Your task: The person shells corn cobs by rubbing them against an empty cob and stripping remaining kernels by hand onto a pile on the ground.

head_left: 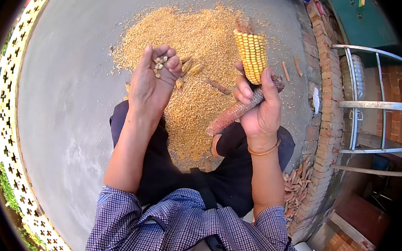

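Note:
My left hand (149, 84) is turned palm up, its fingers curled into a cup around several loose corn kernels (159, 64). In my right hand (266, 106) are two things. One is a partly shelled ear of corn (251, 55), held upright, with yellow kernels on its lower part and a stripped tip. The other is a bare reddish corncob (238, 111), slanting down to the left against my palm. Below both hands spreads a large pile of loose corn kernels (190, 107) between my legs. A few small ears (195, 69) lie on the pile near my left hand.
A stripped cob (217, 86) rests on the pile. Two thin cob pieces (285, 71) lie on the concrete floor (70, 96). More bare cobs (297, 185) are heaped beside the low brick edge (328, 96) at right, near a metal railing (372, 105). A perforated yellow border (10, 129) runs along the left.

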Available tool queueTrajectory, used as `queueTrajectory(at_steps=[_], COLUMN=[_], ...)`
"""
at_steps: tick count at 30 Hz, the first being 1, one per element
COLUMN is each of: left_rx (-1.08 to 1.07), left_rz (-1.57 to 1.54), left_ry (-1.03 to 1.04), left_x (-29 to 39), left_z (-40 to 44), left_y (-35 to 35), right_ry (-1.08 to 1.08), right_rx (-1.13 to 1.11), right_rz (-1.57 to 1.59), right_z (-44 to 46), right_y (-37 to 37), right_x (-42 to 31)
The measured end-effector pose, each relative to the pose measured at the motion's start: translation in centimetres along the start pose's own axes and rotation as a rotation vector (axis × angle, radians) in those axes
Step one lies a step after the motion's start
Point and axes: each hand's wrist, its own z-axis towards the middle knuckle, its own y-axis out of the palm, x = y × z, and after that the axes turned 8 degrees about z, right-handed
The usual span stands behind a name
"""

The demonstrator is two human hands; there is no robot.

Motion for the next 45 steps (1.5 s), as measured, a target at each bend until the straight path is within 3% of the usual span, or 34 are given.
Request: queueTrajectory(at_steps=[1,2,5,8,9,10,12,13,14,16,18,21,23,25,27,28,29,30,33,34,38,45], left_rx=[0.09,0.006,0.095,0.004,-0.033,-0.178,-0.658,-1.086,-1.223,-1.474,-1.338,-0.568,-0.222,-0.236,-0.436,-0.461,-0.438,-0.457,-0.475,-0.474,-0.474,-0.229], left_rz=[-0.004,-0.017,-0.002,0.295,0.365,0.37,0.355,0.589,0.9,0.863,0.841,1.097,1.064,0.87,0.812,0.917,0.819,0.752,0.623,0.595,0.516,0.454], left_ry=[0.034,0.069,0.147,0.204,0.12,-0.056,-0.461,-0.377,0.052,0.148,0.341,0.776,0.596,0.25,0.159,0.134,0.085,0.09,0.126,0.139,0.057,-0.108], left_x=[0.4,0.8,2.0,-1.1,-3.4,-6.2,-12.7,-15.8,-17.6,-14.6,-12.0,-5.4,-3.3,-3.0,-3.6,-3.3,-3.5,-3.4,-1.8,-1.1,1.2,0.8], left_z=[0.2,0.7,1.2,-0.8,-2.6,-4.7,-9.1,-11.7,-15.2,-16.3,-15.0,-10.7,-8.7,-7.7,-6.6,-6.7,-6.7,-6.7,-5.9,-5.7,-5.4,-4.9], left_y=[-0.1,-1.3,-0.6,5.6,9.2,12.6,17.5,19.0,20.4,22.9,22.4,16.6,12.9,10.8,9.0,8.3,8.0,8.2,7.9,7.6,6.3,4.2], right_ry=[0.001,0.005,-0.008,-0.041,-0.047,-0.055,-0.055,-0.061,-0.065,-0.143,-0.226,-0.353,-0.4,-0.395,-0.38,-0.396,-0.409,-0.515,-0.548,-0.412,-0.324,-0.322], right_rx=[-0.011,-0.004,0.005,0.037,0.053,0.159,0.091,0.053,0.042,0.051,0.058,0.127,0.069,0.043,0.019,-0.003,-0.021,-0.097,-0.156,0.001,0.089,-0.229], right_rz=[0.008,0.015,0.032,0.073,0.088,0.084,0.094,0.095,0.089,0.015,-0.055,-0.215,-0.258,-0.336,-0.41,-0.463,-0.517,-0.63,-0.756,-0.587,-0.638,-0.637], right_z=[0.1,0.1,0.0,-0.3,-0.6,-1.1,-2.3,-2.8,-3.5,-5.2,-6.4,-8.1,-7.9,-8.1,-8.1,-7.8,-7.7,-6.8,-5.1,-5.3,-1.4,1.2], right_y=[-0.2,-0.2,-0.4,-1.3,-1.4,-1.7,-2.2,-2.1,-2.1,-2.1,-2.2,-0.5,-0.2,1.1,2.3,2.7,3.0,2.6,1.9,3.7,4.7,4.8], right_x=[-0.1,-0.1,0.0,0.3,0.6,0.9,1.3,1.1,0.6,0.1,-0.5,-0.8,-0.6,0.0,0.8,1.5,2.1,2.7,2.0,1.0,-0.9,2.5])
